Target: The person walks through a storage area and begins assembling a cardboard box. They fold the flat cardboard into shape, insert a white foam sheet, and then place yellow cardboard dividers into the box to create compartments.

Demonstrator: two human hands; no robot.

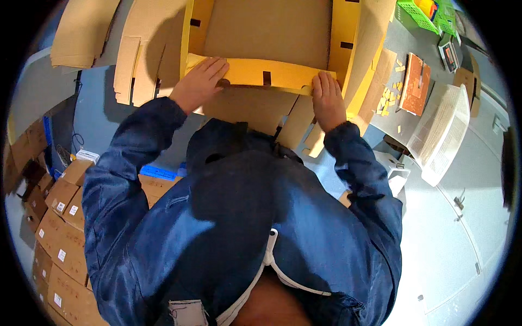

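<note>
A yellow cardboard tray box (293,75) with a brown floor lies in front of me. Dark slots show in its near wall and side walls. My left hand (201,82) is closed over the left end of the near wall, fingers together and pointing away from me. At the right end, beside the corner, my right hand (328,100) grips the same wall with its fingers over the edge. Both thumbs are mostly hidden. Beneath and around the box lie flat brown cardboard sheets (138,65).
On the right of the grey table lie small yellow scraps (387,100), a reddish-brown board (416,84) and a white tray (446,133). Farther back stand a green basket (421,16) and a small device with a display (449,57). Stacked cartons (65,239) fill the lower left.
</note>
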